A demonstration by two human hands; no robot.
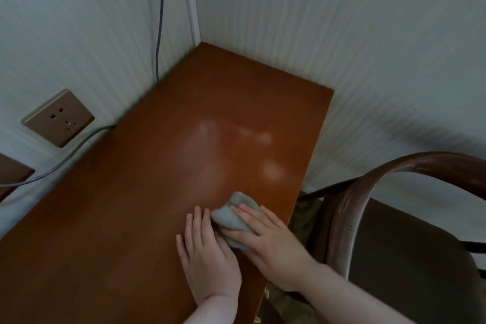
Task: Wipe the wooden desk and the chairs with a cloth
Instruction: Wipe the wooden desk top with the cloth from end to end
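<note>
Scene: I look down on a reddish-brown wooden desk [163,166] pushed into a corner of white ribbed walls, both hands at work on its near right part.
Cloth: a small grey cloth [231,218], bunched into a soft wad, lies on the desk top close to the right edge.
Right hand: my right hand [265,242] lies flat over the cloth, fingers straight and pressing down, not curled round it.
Left hand: my left hand [205,247] rests flat on the bare wood just beside it, fingertips touching the cloth's left edge.
Handling: I judge the cloth light, limp and quick to ball up; a spread palm on top should keep it flat and sliding on the glossy wood.
Chair: a dark round-backed chair [394,192] stands to the right of the desk, not yet touched.
Wall: a brown power socket [58,117] and a grey cable [79,147] sit on the left.
</note>
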